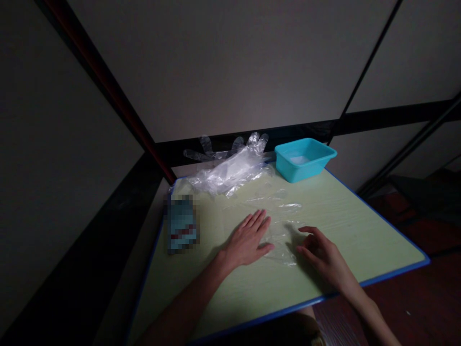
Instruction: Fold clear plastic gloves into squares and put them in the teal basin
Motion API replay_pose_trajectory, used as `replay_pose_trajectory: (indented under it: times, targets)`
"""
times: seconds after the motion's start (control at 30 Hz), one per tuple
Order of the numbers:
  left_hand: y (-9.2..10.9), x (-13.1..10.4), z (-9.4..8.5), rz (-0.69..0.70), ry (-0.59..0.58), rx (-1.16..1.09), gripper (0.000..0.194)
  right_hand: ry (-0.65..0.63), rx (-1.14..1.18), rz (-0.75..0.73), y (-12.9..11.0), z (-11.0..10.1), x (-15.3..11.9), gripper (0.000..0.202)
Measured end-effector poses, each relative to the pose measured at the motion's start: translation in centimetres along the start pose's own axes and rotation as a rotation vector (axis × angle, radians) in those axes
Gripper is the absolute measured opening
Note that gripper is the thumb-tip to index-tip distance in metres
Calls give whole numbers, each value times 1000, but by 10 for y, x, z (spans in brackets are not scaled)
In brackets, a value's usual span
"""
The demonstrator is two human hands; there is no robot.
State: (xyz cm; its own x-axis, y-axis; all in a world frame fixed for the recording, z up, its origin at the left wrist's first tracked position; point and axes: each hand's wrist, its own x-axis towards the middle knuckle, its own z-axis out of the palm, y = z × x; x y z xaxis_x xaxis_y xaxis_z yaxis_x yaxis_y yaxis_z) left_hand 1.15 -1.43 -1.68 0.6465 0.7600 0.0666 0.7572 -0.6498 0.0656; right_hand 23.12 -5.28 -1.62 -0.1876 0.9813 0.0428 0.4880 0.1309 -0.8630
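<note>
A clear plastic glove (283, 240) lies flat near the middle of the pale yellow table (360, 230). My left hand (248, 238) rests palm down on its left part, fingers stretched out. Just right of the glove, my right hand (320, 254) hovers with thumb and fingers curved but apart, nothing visible between them. Behind them, a heap of clear plastic gloves (230, 170) lies at the table's back edge, some glove fingers sticking up against the wall.
A turquoise plastic basin (304, 161) stands at the back right, with something pale inside. At the left edge lies a blurred, bluish packet (183, 223). Cabinet-like panels (234, 72) rise behind the table, whose rim is blue.
</note>
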Motion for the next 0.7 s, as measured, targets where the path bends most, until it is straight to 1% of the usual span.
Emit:
replay_pose_trajectory:
  times: [0.07, 0.2, 0.3, 0.4, 0.5, 0.7]
  targets:
    - [0, 0, 0, 2, 3, 1, 64, 1, -8, -48, -7, 6, 1, 26]
    - [0, 0, 0, 4, 4, -2, 63, -76, 21, -96, -19, 16, 1, 22]
    - [0, 0, 0, 2, 6, -2, 63, -115, 48, -112, -22, 20, 3, 22]
    - [0, 0, 0, 1, 1, 0, 64, -155, 46, -104, -21, 23, 5, 21]
    - [0, 0, 0, 0, 1, 0, 65, -175, -7, -90, -17, 22, 6, 18]
    - [-1, 0, 1, 8, 9, -3, 66, -218, -70, -85, -8, 11, 5, 16]
